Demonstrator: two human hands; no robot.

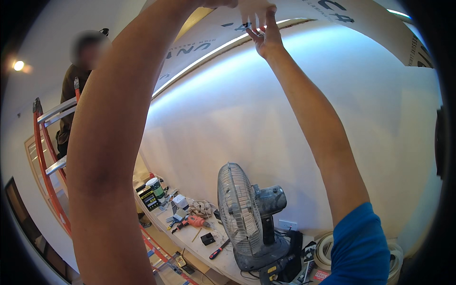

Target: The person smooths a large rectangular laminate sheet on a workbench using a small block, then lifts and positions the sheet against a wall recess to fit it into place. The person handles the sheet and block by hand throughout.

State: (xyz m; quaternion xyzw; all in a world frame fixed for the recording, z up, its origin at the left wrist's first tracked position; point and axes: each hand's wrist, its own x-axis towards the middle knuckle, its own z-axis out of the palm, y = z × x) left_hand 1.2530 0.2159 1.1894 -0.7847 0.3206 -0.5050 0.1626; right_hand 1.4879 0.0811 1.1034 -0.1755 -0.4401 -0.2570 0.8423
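Both my arms reach up overhead to a large pale sheet (pixel 375 31) with dark printing, which bows across the top of the view. My right hand (pixel 267 40) is against its underside, fingers apart and thumb pointing up. Pale finger-like shapes show on the sheet beside that hand; whether they are a reflection I cannot tell. At the top edge, my left hand (pixel 219 2) is mostly cut off, near the sheet's left part. Behind the sheet, a bright light strip (pixel 199 59) runs along the top of the white wall (pixel 228 109).
A person (pixel 71 90) stands on an orange ladder (pixel 45 156) at left. Below me, a bench (pixel 192 244) carries a dusty fan (pixel 240 209), a red drill (pixel 195 221), a screwdriver (pixel 219 250) and a tub (pixel 154 185). Banding rolls (pixel 324 251) lie right; another orange ladder (pixel 159 254) stands below.
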